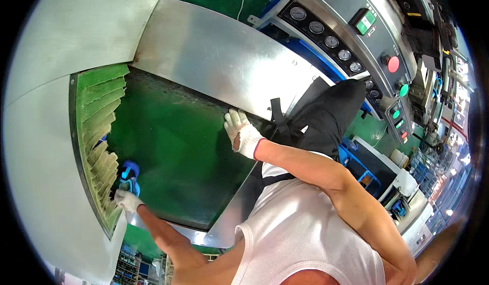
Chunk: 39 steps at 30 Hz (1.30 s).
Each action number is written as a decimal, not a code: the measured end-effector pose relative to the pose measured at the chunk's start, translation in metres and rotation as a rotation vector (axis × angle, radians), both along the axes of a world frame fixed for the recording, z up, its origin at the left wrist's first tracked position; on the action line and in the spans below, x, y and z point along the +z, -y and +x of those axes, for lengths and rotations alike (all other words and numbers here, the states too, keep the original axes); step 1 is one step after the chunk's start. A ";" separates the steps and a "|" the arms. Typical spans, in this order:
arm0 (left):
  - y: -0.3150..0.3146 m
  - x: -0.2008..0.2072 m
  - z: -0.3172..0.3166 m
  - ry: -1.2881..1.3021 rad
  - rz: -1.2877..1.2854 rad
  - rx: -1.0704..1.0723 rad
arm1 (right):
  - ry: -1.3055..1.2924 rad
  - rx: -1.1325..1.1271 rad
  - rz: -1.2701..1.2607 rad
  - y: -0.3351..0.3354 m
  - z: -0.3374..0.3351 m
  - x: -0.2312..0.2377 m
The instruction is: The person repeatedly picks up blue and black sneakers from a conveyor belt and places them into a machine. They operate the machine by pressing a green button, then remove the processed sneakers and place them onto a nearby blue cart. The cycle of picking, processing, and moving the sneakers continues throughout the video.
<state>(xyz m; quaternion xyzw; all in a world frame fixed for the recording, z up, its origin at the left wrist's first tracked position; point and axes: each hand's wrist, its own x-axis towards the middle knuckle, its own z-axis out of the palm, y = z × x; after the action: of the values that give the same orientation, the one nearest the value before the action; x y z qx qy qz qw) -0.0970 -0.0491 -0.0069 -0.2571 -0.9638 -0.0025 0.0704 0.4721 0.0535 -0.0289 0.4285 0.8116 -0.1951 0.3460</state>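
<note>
My left hand (128, 200), in a white knit glove, is at the left edge of the green conveyor belt (173, 152), beside the hanging green strip curtain (99, 106). Its fingers are curled at the near end of a blue shoe (131, 175) with light-blue edging, which stands on the belt; the exact grip is partly hidden. My right hand (243, 132), in a similar glove with a hole in it, lies at the belt's far right edge against the metal side plate (214, 56). Its fingers are stretched out and hold nothing.
Behind the curtain is a pale machine housing (41, 147), with a bit of blue showing through the strips. At upper right, a control panel (351, 30) carries round gauges and a red button (392, 64). My knee in black trousers (331, 112) is against the machine's right end.
</note>
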 end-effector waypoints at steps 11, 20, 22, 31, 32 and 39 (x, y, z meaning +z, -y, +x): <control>-0.094 0.073 0.340 0.362 0.214 -0.657 | -0.811 -0.211 0.017 -0.019 0.011 0.010; -0.110 0.068 0.400 0.285 0.385 -0.924 | -1.248 -0.727 0.083 -0.020 0.147 0.135; -0.092 0.101 0.416 0.222 0.421 -0.919 | -1.209 -0.796 0.029 -0.007 0.171 0.145; -0.099 0.029 0.355 0.204 0.514 -1.090 | -1.196 -1.090 0.126 0.043 0.210 0.151; -0.101 0.025 0.353 0.203 0.519 -1.108 | -1.197 -1.104 0.150 0.047 0.213 0.152; -0.104 0.022 0.366 0.157 0.526 -1.184 | -1.183 -1.247 0.163 0.063 0.235 0.166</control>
<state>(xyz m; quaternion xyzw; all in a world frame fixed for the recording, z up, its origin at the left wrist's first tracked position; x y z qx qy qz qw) 0.2685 0.0546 0.0147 -0.7179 -0.6286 -0.2954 0.0468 0.7074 -0.0094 0.1370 0.6473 0.4862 -0.4817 -0.3356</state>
